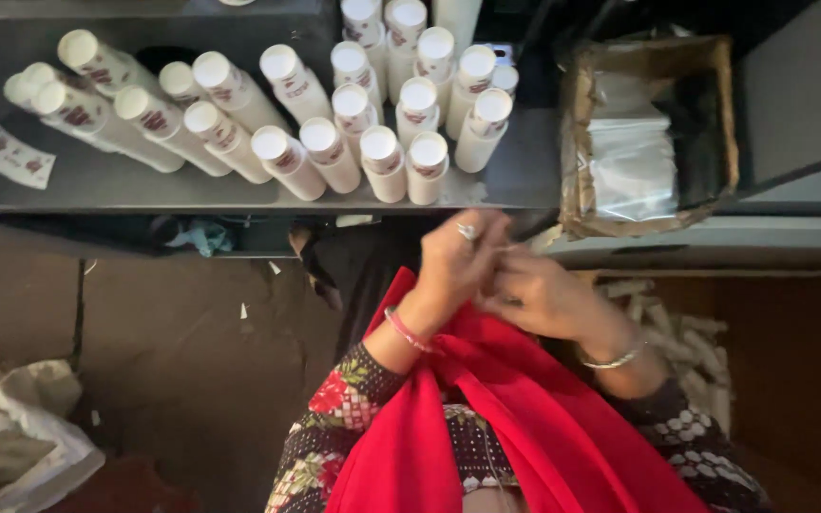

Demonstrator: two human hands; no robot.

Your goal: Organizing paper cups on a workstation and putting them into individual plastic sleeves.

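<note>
Two hands are held together in the middle of the frame.
The left hand (458,261) and right hand (539,294) are curled; nothing clear is seen inside. White tubes (334,152) are stood above.

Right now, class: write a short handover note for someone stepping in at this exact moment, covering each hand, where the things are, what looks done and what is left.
Left hand and right hand are pressed together below the shelf edge; what they hold is hidden.
White capped tubes lie in rows on the dark shelf: these look done.
More tubes are piled low on the right: seemingly left.
Clear bags sit in the cardboard box.
</note>
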